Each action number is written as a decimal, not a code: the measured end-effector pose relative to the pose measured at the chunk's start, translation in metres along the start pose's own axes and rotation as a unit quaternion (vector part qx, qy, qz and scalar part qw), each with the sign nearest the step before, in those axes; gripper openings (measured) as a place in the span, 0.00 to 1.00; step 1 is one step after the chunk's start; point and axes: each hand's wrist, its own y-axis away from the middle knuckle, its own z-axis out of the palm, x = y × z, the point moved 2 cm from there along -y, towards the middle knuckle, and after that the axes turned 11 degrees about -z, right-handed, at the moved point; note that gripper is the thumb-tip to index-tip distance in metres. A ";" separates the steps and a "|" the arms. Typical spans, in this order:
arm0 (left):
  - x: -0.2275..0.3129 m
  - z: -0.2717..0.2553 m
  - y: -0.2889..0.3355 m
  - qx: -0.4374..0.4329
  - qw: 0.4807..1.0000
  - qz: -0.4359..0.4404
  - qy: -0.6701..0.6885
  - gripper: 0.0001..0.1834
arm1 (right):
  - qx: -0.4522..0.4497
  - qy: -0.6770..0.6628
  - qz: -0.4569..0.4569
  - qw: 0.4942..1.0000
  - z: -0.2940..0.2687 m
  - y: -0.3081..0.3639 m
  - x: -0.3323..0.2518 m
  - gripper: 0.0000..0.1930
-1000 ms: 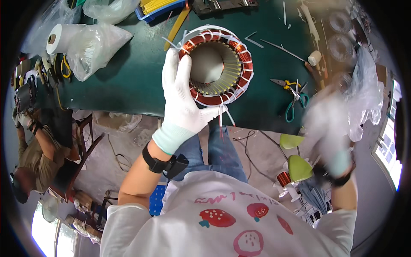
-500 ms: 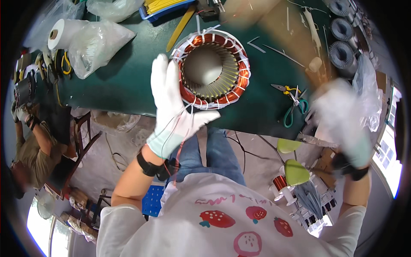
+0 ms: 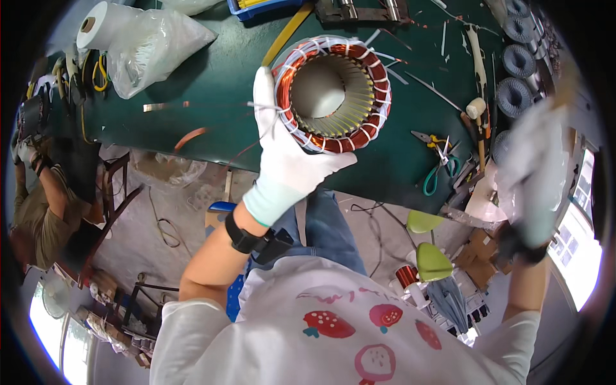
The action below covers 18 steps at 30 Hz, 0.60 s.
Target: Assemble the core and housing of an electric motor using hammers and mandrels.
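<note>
A motor stator (image 3: 380, 96) with copper windings laced in white cord stands on the green table, its bore facing up. My left hand (image 3: 282, 144), in a white glove, grips its near-left side, fingers along the left rim and thumb under the near edge. Thin red leads and a white sleeve cross that hand and trail left, partly blurred. White sleeved leads (image 3: 388, 58) stick out at the stator's far right. My right hand (image 3: 532, 167), also gloved, is at the table's right edge, apart from the stator. Motion smears its fingers, and I cannot make out whether it holds anything.
Green-handled scissors (image 3: 439, 172) and yellow-handled pliers (image 3: 428, 139) lie right of the stator. Beyond them are a mallet (image 3: 475, 108) and several more stators (image 3: 514, 96). A yellow strip (image 3: 287, 35), a metal fixture (image 3: 362, 11) and a plastic bag (image 3: 151, 54) lie farther back. A co-worker (image 3: 48, 205) sits left.
My left hand and the stator have shifted right and slightly away. The leads now swing out leftward. My blurred right hand has moved outward, and the brown blur over the table's far right has gone from there.
</note>
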 end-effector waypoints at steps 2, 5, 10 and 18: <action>-0.007 -0.013 -0.013 -0.052 0.998 0.022 -0.027 0.78 | -0.016 -0.022 0.057 0.998 -0.013 -0.005 0.002 0.15; -0.014 -0.026 -0.007 -0.075 0.997 0.015 -0.010 0.81 | -0.053 -0.094 0.231 0.967 -0.048 -0.006 0.003 0.17; -0.004 -0.005 -0.003 -0.003 0.998 0.027 -0.053 0.81 | -0.090 -0.141 -0.053 0.985 0.022 -0.024 -0.024 0.12; 0.012 -0.002 -0.002 0.022 0.997 0.053 -0.055 0.76 | -0.196 0.105 -0.056 0.973 -0.011 -0.029 -0.037 0.19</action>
